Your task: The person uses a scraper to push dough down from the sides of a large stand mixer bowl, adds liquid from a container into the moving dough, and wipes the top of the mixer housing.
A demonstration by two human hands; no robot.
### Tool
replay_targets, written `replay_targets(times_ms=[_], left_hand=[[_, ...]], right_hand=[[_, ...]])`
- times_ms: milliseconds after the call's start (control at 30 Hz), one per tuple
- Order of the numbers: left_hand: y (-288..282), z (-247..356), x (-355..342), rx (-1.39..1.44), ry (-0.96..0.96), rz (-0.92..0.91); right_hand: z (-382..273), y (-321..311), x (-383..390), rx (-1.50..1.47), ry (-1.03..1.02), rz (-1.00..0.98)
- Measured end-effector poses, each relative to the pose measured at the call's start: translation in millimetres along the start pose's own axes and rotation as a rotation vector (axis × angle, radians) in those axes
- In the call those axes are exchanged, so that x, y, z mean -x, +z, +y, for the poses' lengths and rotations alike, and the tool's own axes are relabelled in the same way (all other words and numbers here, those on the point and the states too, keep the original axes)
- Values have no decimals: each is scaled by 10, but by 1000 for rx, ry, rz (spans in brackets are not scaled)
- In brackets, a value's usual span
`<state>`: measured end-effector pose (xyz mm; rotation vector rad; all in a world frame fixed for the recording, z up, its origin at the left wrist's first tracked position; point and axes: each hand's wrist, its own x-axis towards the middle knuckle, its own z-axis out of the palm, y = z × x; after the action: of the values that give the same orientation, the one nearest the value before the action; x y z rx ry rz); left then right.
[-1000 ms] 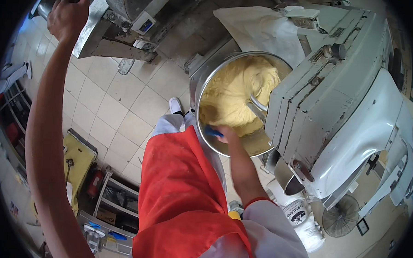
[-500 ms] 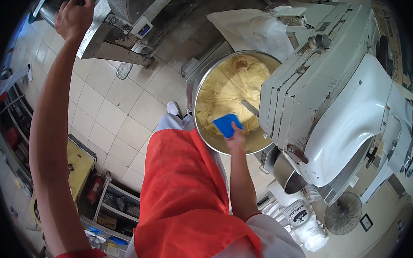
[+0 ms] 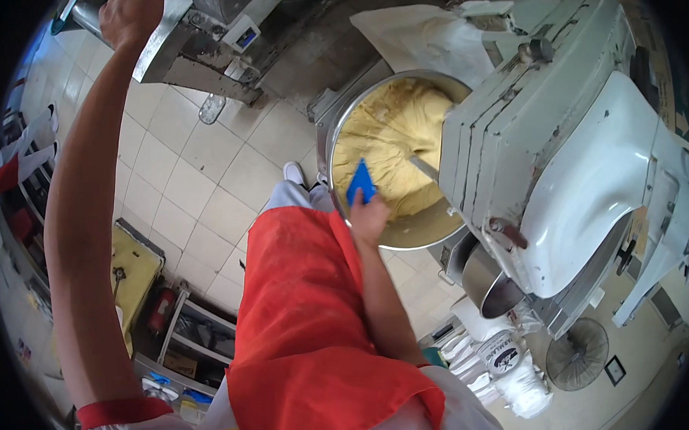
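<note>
My right hand (image 3: 370,218) is closed on a blue dough scraper (image 3: 361,183), held over the near-left part of a steel mixing bowl (image 3: 335,138). Soft yellow dough (image 3: 398,133) fills much of this bowl, and a metal bar (image 3: 424,168) reaches into it from the mixer (image 3: 510,130). The scraper is tilted; whether it touches the dough or the bowl wall I cannot tell. Far off at the upper left, my left hand (image 3: 132,12) has its fingers curled over a dark part by another metal machine (image 3: 215,9). What exactly it grips is hidden.
The mixer's pale, chipped housing overhangs the bowl's right side. A second steel bowl (image 3: 489,284) sits beneath it. White sacks (image 3: 507,364) and a round fan (image 3: 577,354) are at the lower right. A yellow-topped table (image 3: 132,283) and a fire extinguisher (image 3: 161,311) stand lower left.
My right hand has shifted left with the scraper, which has turned from broadside to a narrower, upright slant. The left hand stays at the upper left, and the view has shifted slightly.
</note>
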<state>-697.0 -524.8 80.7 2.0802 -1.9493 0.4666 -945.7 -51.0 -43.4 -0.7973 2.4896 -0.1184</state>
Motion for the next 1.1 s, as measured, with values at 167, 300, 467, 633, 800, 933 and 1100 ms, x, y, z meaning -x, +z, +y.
replay_targets(times_ms=[167,300,467,633,800,933,1100], left_hand=[[2,-93,-1,20,-20,-63],[-18,114,113,369,26,298],[29,-5,-73,3,25,-1],[65,-138,8,14,4,0],[72,-140,-30,-20,1,5],[-6,69,-23,19,45,-20],[-51,-44,49,36,0,-27]], right_hand=[[452,-877,66,-159,-192,370],[603,-745,-246,-120,-140,499],[791,428,-918,120,67,160],[391,-91,-183,-11,-71,99],[625,-395,-372,-50,-54,428],[969,172,-967,157,98,78],[1194,129,-686,-325,86,4]])
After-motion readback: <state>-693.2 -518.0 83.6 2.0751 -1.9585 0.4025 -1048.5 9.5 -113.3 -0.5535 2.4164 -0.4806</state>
